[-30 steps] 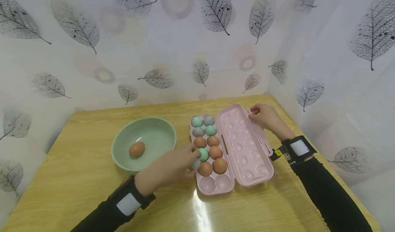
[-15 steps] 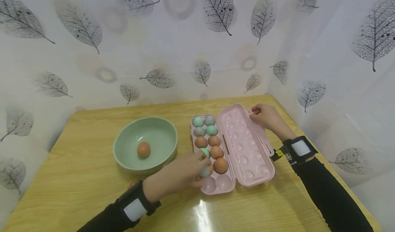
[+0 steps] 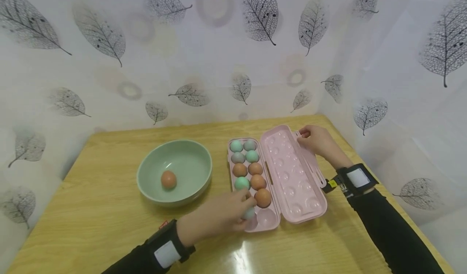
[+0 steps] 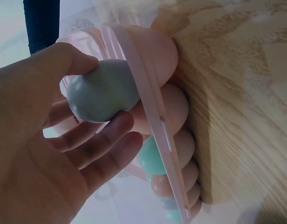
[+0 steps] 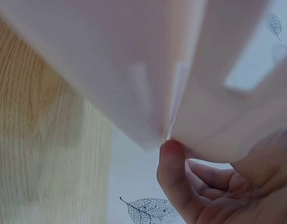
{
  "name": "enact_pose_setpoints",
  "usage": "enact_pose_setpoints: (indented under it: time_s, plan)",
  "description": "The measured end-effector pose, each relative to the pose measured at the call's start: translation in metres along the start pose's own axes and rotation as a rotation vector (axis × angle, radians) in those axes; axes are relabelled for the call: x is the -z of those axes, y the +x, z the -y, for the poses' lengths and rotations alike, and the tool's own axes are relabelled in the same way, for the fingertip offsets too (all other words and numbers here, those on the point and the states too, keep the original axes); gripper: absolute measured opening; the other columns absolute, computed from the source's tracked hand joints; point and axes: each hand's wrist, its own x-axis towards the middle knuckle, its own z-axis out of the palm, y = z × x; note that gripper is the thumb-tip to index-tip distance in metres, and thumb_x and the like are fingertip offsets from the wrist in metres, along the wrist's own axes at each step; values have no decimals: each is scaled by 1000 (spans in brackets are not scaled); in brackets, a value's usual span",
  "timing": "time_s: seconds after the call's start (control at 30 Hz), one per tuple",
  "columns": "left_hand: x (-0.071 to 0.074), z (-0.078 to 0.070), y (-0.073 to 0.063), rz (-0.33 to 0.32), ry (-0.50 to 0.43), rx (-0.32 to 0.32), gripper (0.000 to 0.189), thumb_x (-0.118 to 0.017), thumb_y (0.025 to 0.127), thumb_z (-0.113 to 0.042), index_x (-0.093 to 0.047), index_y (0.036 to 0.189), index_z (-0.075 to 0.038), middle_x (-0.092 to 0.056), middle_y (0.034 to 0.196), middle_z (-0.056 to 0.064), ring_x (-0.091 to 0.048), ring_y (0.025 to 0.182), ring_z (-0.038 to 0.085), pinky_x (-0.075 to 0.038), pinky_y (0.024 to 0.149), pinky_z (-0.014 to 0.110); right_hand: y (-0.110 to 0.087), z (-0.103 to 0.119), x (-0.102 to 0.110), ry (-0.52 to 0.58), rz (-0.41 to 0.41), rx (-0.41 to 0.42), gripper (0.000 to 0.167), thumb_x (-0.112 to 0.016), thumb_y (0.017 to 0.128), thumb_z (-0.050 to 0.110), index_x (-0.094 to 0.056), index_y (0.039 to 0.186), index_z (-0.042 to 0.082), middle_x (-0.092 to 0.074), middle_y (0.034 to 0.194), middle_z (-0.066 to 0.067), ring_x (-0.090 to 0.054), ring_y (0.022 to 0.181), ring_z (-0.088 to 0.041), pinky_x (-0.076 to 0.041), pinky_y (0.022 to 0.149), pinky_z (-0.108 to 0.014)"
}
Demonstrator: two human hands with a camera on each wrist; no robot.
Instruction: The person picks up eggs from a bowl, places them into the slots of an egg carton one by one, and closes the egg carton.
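My left hand (image 3: 219,215) holds a grey egg (image 4: 104,91) between thumb and fingers, over the left cup at the near end of a pink egg box (image 3: 268,219). In the left wrist view the egg's far end sits right at the box rim. Brown, green and grey eggs fill the rows farther back, among them a large brown egg (image 3: 262,198); the egg to its left is hidden by my fingers. My right hand (image 3: 316,141) pinches the edge of a flap at the far right corner of the opened lid (image 3: 288,172).
A green bowl (image 3: 191,164) stands left of the box with one brown egg (image 3: 168,179) in it. The wooden table (image 3: 98,193) meets a leaf-patterned curtain (image 3: 211,63) at the back and right. A front latch strip runs along the lid's right side.
My left hand has carried the grey egg toward the near end of the box. The brown egg in the bowl has rolled slightly and turned. My right hand keeps its hold on the flap.
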Motion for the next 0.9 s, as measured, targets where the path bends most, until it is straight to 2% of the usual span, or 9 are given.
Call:
enact_pose_setpoints:
  time_s: [0.2, 0.33, 0.7, 0.9]
  plan:
    - [-6, -6, -1, -16, 44, -12, 27, -71, 91, -35, -61, 110, -17, -57, 101, -5, -54, 79, 5, -41, 61, 13, -1, 0, 0, 8, 8, -9, 48, -57, 98, 21, -54, 135, -10, -62, 125, -30, -62, 111, -40, -56, 92, -47]
    - [-7, -8, 0, -19, 53, -10, 25, -70, 91, -34, -61, 107, -18, -56, 98, -5, -51, 76, 5, -38, 59, 12, -2, 1, 1, 2, 2, 2, 48, -57, 98, 21, -54, 134, -10, -63, 124, -30, -62, 110, -40, -55, 91, -48]
    - [-12, -9, -1, -41, 127, -20, 26, -74, 86, -36, -61, 101, -20, -56, 99, -5, -50, 75, 5, -43, 61, 14, -1, -1, 0, 2, -9, 13, 47, -56, 98, 21, -55, 134, -10, -63, 124, -29, -62, 110, -40, -55, 92, -48]
    - [-14, -9, -1, -44, 153, -31, 22, -71, 90, -35, -64, 105, -21, -59, 102, -7, -54, 85, 5, -47, 69, 15, -1, 0, -1, 4, -13, 13, 47, -57, 98, 20, -55, 134, -10, -64, 124, -29, -63, 110, -40, -55, 92, -48]
